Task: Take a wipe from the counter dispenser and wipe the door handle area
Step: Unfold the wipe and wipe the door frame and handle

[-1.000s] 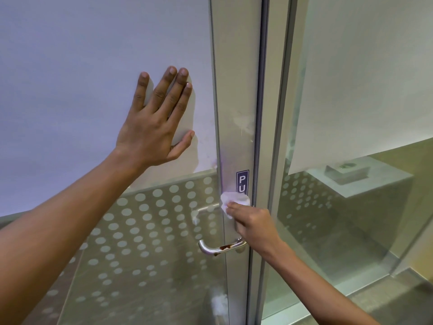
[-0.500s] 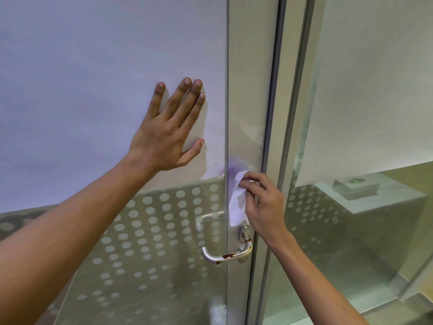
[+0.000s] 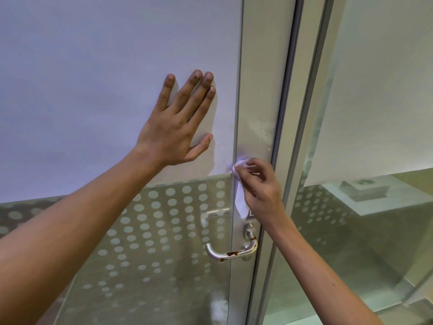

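Fingers (image 3: 194, 95) of the left hand (image 3: 174, 127) spread flat, pressed on the frosted glass door panel (image 3: 93, 78), up and left of the curved metal lever handle (image 3: 230, 250). Fingers of the right hand (image 3: 260, 191) pinched together on the crumpled white wipe (image 3: 240, 195), held against the grey metal door frame strip (image 3: 257, 90) just above the handle. Rust-brown stains on the handle's bar. A small dark sticker (image 3: 250, 214), mostly hidden behind wipe and hand, just above the handle.
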Motion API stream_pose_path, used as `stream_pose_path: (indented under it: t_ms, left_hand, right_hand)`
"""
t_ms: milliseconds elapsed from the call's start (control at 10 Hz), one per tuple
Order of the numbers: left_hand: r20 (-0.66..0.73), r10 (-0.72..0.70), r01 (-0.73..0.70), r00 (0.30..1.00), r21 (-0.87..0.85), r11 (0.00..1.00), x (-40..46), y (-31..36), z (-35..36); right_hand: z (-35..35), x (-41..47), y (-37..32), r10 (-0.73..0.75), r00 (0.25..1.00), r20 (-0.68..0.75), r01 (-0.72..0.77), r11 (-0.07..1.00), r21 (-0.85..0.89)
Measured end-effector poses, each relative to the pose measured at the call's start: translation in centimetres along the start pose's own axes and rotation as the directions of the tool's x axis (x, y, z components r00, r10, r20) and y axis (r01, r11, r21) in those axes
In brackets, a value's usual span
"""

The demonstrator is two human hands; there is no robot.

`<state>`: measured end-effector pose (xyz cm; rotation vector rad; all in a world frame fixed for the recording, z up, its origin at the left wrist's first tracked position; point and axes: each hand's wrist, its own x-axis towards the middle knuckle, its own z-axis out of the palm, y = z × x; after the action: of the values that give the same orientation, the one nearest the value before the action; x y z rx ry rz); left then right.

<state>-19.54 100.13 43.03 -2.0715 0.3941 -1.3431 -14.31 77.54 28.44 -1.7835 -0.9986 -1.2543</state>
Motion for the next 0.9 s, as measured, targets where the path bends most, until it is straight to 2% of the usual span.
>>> stream_pose_path:
  t_ms: [100,200,300,500,800,900]
  left_hand:
    - [0.004,-0.002,0.002,1.000,-0.004,1.000,0.0,0.0,0.0]
    - [0.002,-0.005,0.005,1.000,-0.001,1.000,0.0,0.0,0.0]
    - [0.011,-0.007,0.007,1.000,-0.007,1.000,0.0,0.0,0.0]
    - [0.008,-0.011,0.011,1.000,-0.009,1.000,0.1,0.0,-0.1]
    - [0.020,-0.015,0.015,1.000,-0.003,1.000,0.1,0.1,-0.1]
    - [0.020,-0.017,0.017,1.000,0.001,1.000,0.1,0.1,-0.1]
  right_hand:
    - [-0.1,-0.1,0.5,-0.054,0.998,-0.017,0.050,0.985,-0.163]
    - [-0.1,-0.1,0.9,-0.100,0.995,-0.020,0.093,0.968,-0.235]
    - [0.0,-0.1,0.8,-0.124,0.992,0.006,0.122,0.970,-0.210]
    - [0.6,-0.3,0.7,-0.169,0.986,0.002,0.163,0.948,-0.274]
    - [0.3,-1.7,0.4,-0.155,0.981,0.120,0.183,0.943,-0.277]
    - [0.3,-2.0,1.2,-0.212,0.965,0.156,0.251,0.920,-0.302]
